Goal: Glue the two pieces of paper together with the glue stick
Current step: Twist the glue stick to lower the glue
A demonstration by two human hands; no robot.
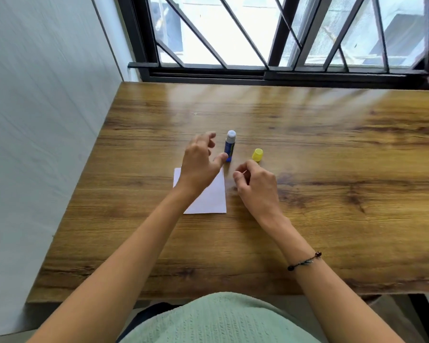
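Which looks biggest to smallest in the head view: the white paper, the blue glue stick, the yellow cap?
1. White paper, largest, though the left hand covers part of it.
2. Blue glue stick, standing upright with its cap off.
3. Yellow cap, smallest.
All sit at a similar distance, so the order is safe.

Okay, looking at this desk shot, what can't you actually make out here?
Head view only:
- Paper: left hand and forearm cover part; one sheet or two, unclear.
- Glue stick: label too small to read.
- Right hand: curled fingers hide what, if anything, it pinches.
- Yellow cap: its base hidden behind the right hand.
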